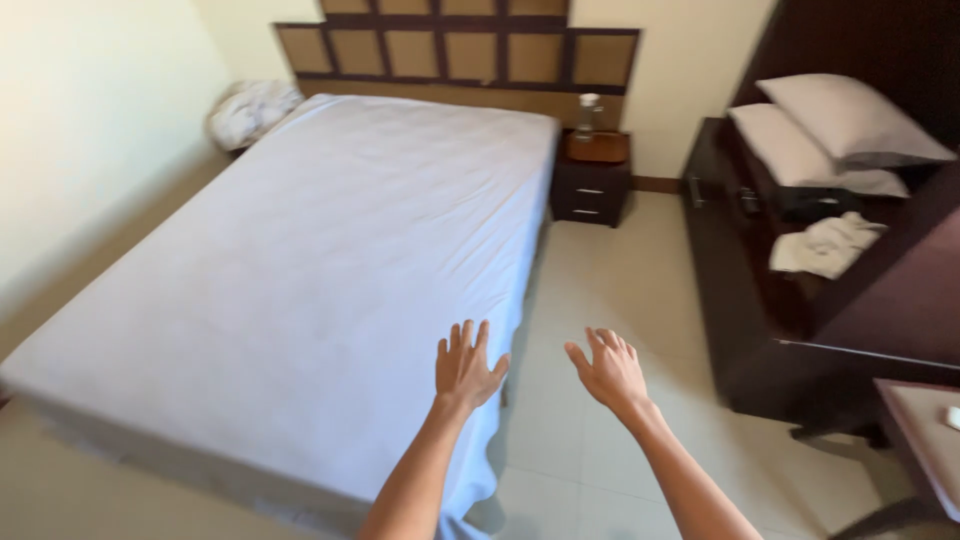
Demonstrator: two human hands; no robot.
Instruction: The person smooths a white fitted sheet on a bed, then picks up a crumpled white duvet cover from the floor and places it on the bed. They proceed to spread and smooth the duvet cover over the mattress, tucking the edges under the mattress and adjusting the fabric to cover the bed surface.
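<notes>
A bed (pixel 280 260) covered with a smooth white sheet fills the left and middle of the view. My left hand (pixel 466 366) hovers open over the bed's near right corner, fingers spread, holding nothing. To its right, my right hand (pixel 607 368) is open too, palm down above the tiled floor (pixel 600 290) beside the bed. Neither hand touches the sheet.
A dark nightstand (pixel 592 178) with a glass bottle (pixel 588 115) stands by the headboard (pixel 460 55). A dark wooden cabinet (pixel 740 280) on the right holds two pillows (pixel 830 130) and a crumpled white cloth (pixel 825 245). A bundled blanket (pixel 250 112) lies at the bed's far left corner.
</notes>
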